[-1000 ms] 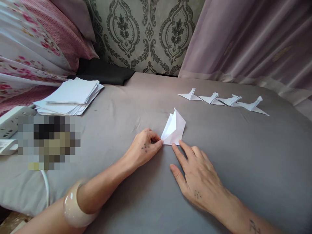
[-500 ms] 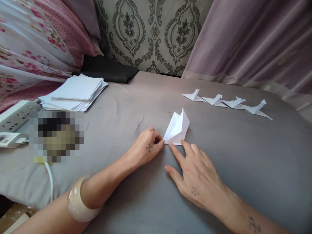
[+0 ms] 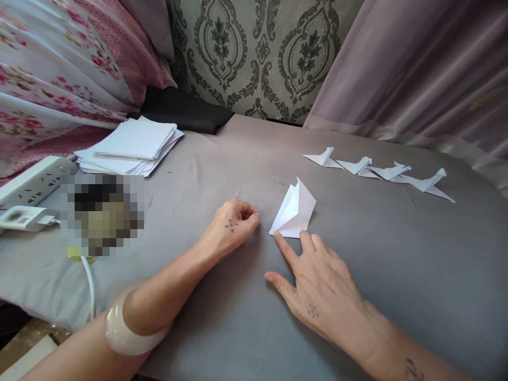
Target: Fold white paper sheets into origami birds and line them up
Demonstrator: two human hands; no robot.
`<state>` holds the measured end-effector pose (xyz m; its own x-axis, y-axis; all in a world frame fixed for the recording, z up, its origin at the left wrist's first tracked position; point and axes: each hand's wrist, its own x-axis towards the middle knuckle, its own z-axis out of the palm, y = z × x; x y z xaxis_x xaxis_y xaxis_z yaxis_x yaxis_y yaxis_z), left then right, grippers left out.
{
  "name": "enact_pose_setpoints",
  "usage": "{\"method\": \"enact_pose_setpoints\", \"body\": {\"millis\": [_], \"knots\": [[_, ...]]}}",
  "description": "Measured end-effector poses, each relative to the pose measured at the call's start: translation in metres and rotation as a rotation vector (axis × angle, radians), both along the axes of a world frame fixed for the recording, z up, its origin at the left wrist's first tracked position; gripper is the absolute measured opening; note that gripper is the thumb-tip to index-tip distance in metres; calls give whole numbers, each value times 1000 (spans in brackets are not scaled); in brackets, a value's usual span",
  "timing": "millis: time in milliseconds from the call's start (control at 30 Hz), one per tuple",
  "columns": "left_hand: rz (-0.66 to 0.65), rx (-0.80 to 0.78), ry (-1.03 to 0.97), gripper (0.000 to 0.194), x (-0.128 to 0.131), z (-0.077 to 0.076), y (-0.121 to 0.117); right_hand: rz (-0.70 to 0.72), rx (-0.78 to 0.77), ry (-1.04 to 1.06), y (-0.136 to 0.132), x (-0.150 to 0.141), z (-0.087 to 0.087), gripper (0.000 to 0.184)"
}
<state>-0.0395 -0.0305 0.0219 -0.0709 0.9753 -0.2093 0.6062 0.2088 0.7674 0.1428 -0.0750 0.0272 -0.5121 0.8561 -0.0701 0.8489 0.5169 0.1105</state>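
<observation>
A partly folded sheet of white paper (image 3: 298, 211) lies on the grey cloth in front of me, one flap standing up toward its top. My right hand (image 3: 323, 280) rests at its near edge with fingers spread, the index fingertip touching the lower left corner and another finger the bottom edge. To the left of the paper and apart from it is my left hand (image 3: 236, 225), its fingers curled with thumb and index together. Nothing shows between those fingertips.
Several folded paper birds (image 3: 392, 172) stand in a row at the back right. A stack of white paper (image 3: 130, 140) lies back left, near a black cloth (image 3: 184, 108). A power strip (image 3: 35, 182) with a charger (image 3: 27, 218) and a pixelated item (image 3: 105, 214) are at the left.
My left hand has come off the paper's lower left corner and moved left. The right index finger has slid left along the bottom edge to that corner. The view has shifted slightly.
</observation>
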Motion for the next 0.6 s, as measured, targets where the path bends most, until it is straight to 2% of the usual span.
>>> {"method": "enact_pose_setpoints", "body": {"millis": [133,300,500,600], "knots": [[-5,4,5,22,1,-4,0,-8,-44,-66,2,-11,4,71],[-9,19,6,22,-2,-7,3,5,-37,-81,4,-18,0,74],[-58,56,42,22,-4,-9,4,31,37,78,0,5,-7,64],[-155,160,83,21,-4,-16,4,33,44,171,-4,20,-11,57]]}}
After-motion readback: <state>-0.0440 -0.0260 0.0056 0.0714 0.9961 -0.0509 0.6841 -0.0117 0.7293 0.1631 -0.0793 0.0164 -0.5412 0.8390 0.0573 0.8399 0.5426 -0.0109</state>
